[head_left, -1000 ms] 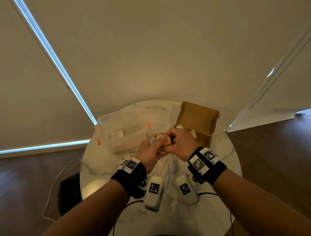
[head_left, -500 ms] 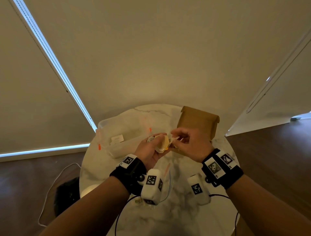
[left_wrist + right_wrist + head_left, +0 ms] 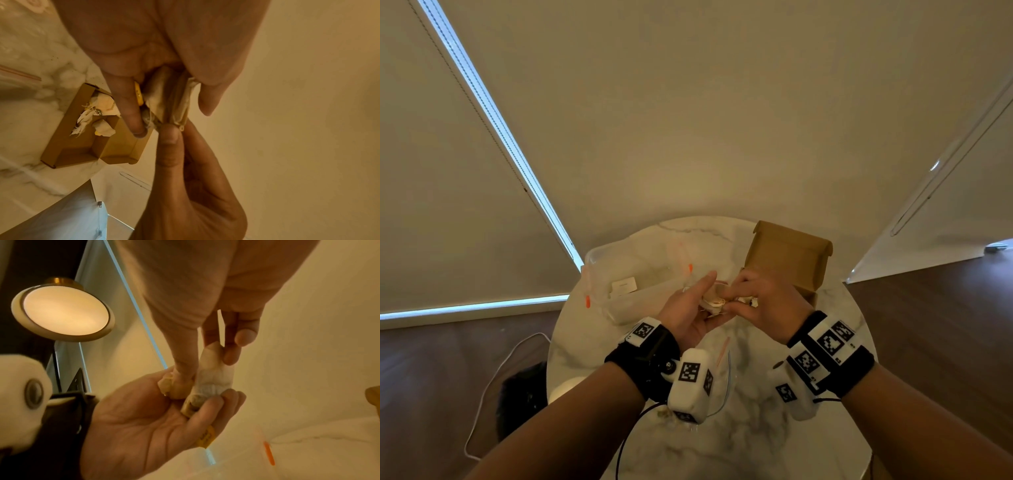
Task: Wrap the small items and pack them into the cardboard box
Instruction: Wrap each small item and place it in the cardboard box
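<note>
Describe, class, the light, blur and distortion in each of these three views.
Head view: dim warm light, wide-angle bending of the round table. Left wrist view: warm cast, left hand very close and soft, cardboard box clearer. Right wrist view: glowing lamp, motion-soft edges around the wrapped item.

matt cardboard box (image 3: 787, 255); glossy marble table (image 3: 750, 431); crinkled paper wrap (image 3: 213, 378).

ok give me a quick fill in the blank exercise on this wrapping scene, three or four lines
1. The small paper-wrapped bundle is held by ____ hands at once.
2. The brown cardboard box lies with its lid ____.
3. Inside the box lie wrapped items, and the box rests on the white ____ round table.
4. The clear plastic tub with orange clips stands to the ____ of the box in the head view.

Missing words: both; open; marble; left
</note>
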The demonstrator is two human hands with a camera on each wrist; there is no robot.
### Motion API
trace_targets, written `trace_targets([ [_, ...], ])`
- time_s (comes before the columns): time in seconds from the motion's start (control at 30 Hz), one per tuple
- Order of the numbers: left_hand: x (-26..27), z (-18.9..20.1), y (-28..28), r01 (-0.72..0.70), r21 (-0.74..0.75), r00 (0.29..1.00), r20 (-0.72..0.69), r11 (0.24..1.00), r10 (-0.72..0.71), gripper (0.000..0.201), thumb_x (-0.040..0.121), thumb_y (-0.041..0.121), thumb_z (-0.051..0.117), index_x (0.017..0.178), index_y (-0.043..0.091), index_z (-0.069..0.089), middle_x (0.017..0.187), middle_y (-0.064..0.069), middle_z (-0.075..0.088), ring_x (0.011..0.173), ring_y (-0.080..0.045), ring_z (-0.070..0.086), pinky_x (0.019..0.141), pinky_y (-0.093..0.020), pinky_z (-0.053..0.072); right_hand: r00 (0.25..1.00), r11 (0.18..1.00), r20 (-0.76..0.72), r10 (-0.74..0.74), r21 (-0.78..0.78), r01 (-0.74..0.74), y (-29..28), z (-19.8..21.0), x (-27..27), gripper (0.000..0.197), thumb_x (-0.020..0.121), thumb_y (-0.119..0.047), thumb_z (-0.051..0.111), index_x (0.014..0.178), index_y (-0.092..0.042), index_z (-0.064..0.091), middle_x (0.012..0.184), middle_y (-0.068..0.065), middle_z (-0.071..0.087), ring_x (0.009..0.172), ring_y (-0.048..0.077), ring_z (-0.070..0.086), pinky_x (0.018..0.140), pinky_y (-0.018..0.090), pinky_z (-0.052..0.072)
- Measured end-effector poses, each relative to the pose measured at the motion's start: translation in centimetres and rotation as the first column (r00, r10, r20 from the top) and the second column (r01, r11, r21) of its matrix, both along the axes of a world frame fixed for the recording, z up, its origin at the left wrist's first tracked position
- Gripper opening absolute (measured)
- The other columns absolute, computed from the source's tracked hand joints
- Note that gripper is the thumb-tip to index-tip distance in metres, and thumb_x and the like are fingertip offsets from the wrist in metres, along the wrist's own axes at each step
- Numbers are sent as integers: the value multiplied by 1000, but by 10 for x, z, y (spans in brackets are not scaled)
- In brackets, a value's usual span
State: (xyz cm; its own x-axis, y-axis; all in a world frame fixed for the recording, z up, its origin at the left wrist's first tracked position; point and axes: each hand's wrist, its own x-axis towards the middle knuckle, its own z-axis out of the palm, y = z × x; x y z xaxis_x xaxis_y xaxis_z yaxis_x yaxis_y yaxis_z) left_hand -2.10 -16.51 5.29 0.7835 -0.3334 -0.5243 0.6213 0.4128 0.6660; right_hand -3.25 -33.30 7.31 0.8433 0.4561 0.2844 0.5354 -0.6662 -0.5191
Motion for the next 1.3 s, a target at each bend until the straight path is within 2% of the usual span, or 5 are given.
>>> trace_targets([
  [0.23, -1, 1, 1, 21, -42, 1000, 12, 999, -21, 68, 83, 51, 64, 120, -6, 61, 120, -23, 65, 113, -29, 64, 86, -35, 57, 996, 991, -69, -59, 118, 67, -1, 1, 2, 18, 84, -19, 70, 101, -20, 75, 81, -1, 68, 71, 12, 60, 67, 26, 48],
  [0.5, -4, 0, 1, 21, -75, 997, 74, 997, -15, 74, 81, 52, 60, 125, -7, 57, 126, -26, 61, 120, -35, 59, 94, -37, 55, 956, 952, -275, -106, 249, 177, -7, 1, 7, 14, 84, -18, 72, 97, -17, 77, 80, -7, 72, 71, 5, 64, 66, 11, 45],
  [0.77, -4, 0, -2, 27, -63, 997, 80, 998, -22, 67, 85, 49, 56, 122, -7, 59, 121, -22, 65, 111, -29, 65, 87, -32, 57, 944, 955, -311, -108, 231, 185, -4, 8, 3, 11, 87, -26, 68, 89, -21, 78, 77, -9, 72, 71, 8, 65, 65, 21, 51],
  [1.07, -5, 1, -1, 8, -61, 998, 61, 998, -4, 73, 79, 51, 57, 122, -8, 58, 116, -26, 66, 101, -32, 68, 79, -31, 59, 916, 924, -339, -216, 233, 304, -2, 13, 6, 14, 90, -20, 63, 86, -17, 77, 72, -8, 71, 63, -2, 61, 55, 9, 44],
  [1.3, -6, 4, -3, 18, -75, 998, 56, 997, -13, 46, 93, 28, 56, 122, -6, 57, 102, -19, 71, 91, -28, 70, 69, -29, 58, 948, 967, -227, -224, 73, 246, -1, 11, 8, 9, 87, -26, 66, 88, -20, 73, 74, -13, 67, 66, -5, 58, 59, 7, 42],
])
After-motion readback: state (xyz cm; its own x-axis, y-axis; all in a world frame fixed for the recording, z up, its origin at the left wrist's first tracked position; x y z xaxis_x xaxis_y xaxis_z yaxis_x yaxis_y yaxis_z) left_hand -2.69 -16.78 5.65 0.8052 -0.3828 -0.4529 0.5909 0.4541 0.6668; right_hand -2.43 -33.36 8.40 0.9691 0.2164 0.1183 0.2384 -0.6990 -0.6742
